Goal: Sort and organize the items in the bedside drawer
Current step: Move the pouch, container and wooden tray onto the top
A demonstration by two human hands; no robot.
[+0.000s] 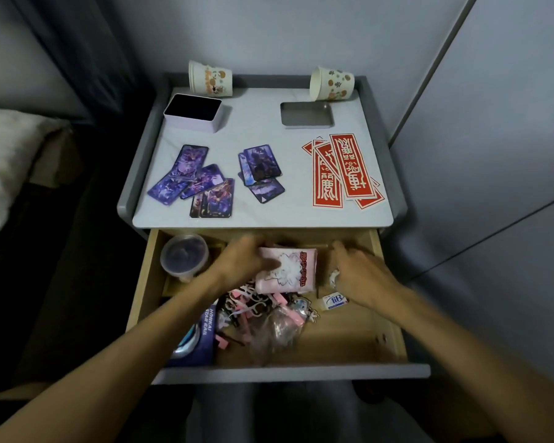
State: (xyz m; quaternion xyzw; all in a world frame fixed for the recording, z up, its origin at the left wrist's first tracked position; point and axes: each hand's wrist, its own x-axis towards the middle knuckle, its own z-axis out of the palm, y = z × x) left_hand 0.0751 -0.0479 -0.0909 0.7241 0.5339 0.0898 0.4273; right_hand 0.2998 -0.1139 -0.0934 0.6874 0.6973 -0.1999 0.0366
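While reaching into the open drawer (387,314), grips a pink packet (288,270) with the left hand (240,262), thumb laid across its face and fingers curled over its far edge, blurred there. Stretches the right hand (359,273) toward the back of the drawer just right of the packet, fingers pointing forward and loosely spread, nothing plainly held; by its thumb a small white speck, too blurred to name. Left of the left hand, in the drawer's back corner: a clear tub (184,255) with dark contents. Under the left wrist and forearm: a blue box (195,340) and a tangle of pink charms (253,311), with a clear bag (279,330) nearer the body. Just below the right hand, on the drawer floor: a white eraser (333,300). Beyond both hands, on the nightstand top (263,215): purple cards (192,180) fanned out past the left hand, a smaller stack (261,172) ahead between the hands, red slips (346,171) past the right hand. Farther still: an open tin (192,111) and a flat metal lid (306,114), well apart, and behind them a left cup (210,79) and a right cup (331,83), both tipped on their sides.
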